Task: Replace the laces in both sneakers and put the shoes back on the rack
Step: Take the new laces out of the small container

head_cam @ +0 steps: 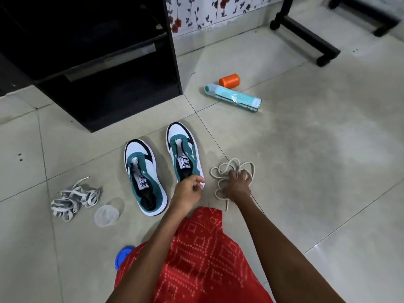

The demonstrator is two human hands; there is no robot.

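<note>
Fabric (196, 259), red patterned, is nearest, with a blue cap (123, 256) at its left edge. Right hand (238, 182) is curled down onto the cream laces (231, 169) coiled on the floor (306, 171), gripping them. Left hand (190, 189) is loosely curled with fingertips at the heel of the right sneaker (185, 154); can't tell if it's pinching. Left sneaker (144, 178) sits just beside it; both are unlaced. Grey-white laces (74, 200) and a clear cup (107, 215) lie to the left. Further back: a black rack (109, 62), a teal tube (234, 97) and an orange cap (229, 80)

Both arms outstretched; left grip (189, 190) loosely curled, right grip (238, 185) clawed downward.
</note>
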